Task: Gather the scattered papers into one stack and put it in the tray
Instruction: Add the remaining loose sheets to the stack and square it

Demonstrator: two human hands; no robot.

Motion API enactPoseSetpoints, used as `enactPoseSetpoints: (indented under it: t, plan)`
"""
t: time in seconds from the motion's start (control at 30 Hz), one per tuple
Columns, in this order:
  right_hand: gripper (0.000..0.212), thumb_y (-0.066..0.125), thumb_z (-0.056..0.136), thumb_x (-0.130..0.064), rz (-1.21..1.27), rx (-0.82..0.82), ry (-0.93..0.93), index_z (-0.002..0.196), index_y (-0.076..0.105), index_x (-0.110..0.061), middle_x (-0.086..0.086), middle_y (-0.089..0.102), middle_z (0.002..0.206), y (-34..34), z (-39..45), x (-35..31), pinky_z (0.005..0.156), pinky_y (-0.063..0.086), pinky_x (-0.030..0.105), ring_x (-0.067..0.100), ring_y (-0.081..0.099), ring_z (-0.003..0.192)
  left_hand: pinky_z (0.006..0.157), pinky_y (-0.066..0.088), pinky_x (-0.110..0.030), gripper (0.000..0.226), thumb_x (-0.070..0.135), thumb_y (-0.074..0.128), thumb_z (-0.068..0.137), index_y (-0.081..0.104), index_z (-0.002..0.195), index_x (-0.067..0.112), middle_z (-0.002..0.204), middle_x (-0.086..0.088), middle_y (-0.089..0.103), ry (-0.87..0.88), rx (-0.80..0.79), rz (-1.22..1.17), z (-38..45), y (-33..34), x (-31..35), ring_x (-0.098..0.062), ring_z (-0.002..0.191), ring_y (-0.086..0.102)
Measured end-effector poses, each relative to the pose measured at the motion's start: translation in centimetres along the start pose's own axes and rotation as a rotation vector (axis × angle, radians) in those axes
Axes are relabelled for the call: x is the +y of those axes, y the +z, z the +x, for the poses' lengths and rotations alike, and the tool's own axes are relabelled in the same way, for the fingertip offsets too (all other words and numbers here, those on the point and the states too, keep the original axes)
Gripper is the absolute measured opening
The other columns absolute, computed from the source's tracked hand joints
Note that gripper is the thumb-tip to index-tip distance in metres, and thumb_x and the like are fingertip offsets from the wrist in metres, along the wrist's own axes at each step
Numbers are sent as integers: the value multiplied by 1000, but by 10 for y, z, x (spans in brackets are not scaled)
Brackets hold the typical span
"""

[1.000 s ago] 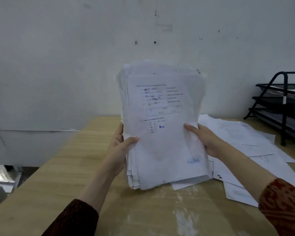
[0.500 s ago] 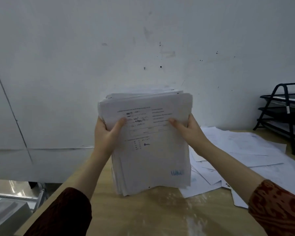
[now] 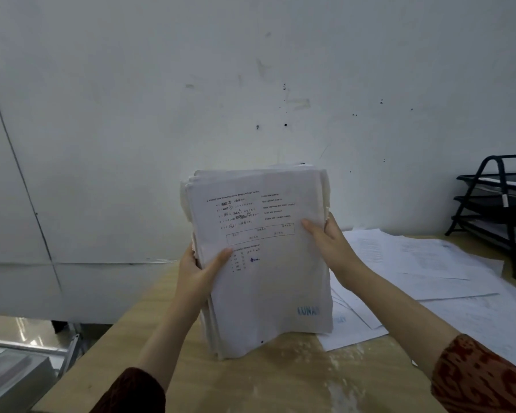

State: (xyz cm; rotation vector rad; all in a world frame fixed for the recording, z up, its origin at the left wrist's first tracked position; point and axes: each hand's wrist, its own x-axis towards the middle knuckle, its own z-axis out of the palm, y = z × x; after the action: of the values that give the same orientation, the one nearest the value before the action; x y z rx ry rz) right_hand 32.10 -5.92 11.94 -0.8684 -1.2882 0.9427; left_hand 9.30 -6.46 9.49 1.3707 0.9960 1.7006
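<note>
On the desk [image 3: 251, 380], change: the paper stack [image 3: 265, 278] is standing upright as before, left hand [image 3: 198, 272] now lower.
Hands: left hand and right hand [image 3: 328, 242] are gripping the stack's side edges, thumbs in front.

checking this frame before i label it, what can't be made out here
- Back of the thick white paper stack and the fingers behind it: head view, hidden by the front sheet.
- Black wire tiered tray: cut off by the right edge.
- Print on the loose white sheets on the wooden table: too small and faint.
- Sheets under the right hand and forearm: covered.
</note>
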Motion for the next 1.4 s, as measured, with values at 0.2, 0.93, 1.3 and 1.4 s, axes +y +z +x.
enactPoseSetpoints:
  t: [0.2, 0.93, 1.3, 1.4]
  plan:
    - [24, 28, 99, -30, 130, 147, -15, 122, 33, -32, 5, 52, 113, 21, 3, 9, 80, 53, 41, 21, 56, 100, 63, 57, -23, 24, 23, 75, 79, 62, 100, 24, 93, 7, 71, 70, 110, -34, -1, 21, 0, -8, 80, 71]
    - [25, 47, 97, -21, -295, -12, -46, 120, 38, -27, -18, 55, 108, -14, -41, 80, 77, 51, 21, 5, 58, 100, 58, 54, -18, 17, 24, 74, 81, 61, 92, 28, 92, 7, 69, -106, 40, 89, -28, 4, -44, -9, 82, 67]
    - [30, 51, 95, -28, -714, -90, 200, 121, 50, -13, -1, 57, 113, -64, -21, 74, 75, 43, 26, 17, 54, 101, 65, 58, -33, 63, 25, 80, 70, 54, 126, 14, 111, -7, 69, -523, -342, 88, 21, 20, -52, -23, 89, 71]
    - [25, 54, 92, -38, -994, -175, 306, 99, 55, -15, -2, 56, 91, -91, -17, 83, 62, 36, 23, 14, 51, 80, 67, 57, -33, 41, 15, 66, 84, 53, 123, 13, 103, -6, 69, -622, -393, 113, 23, 40, -73, -23, 87, 69]
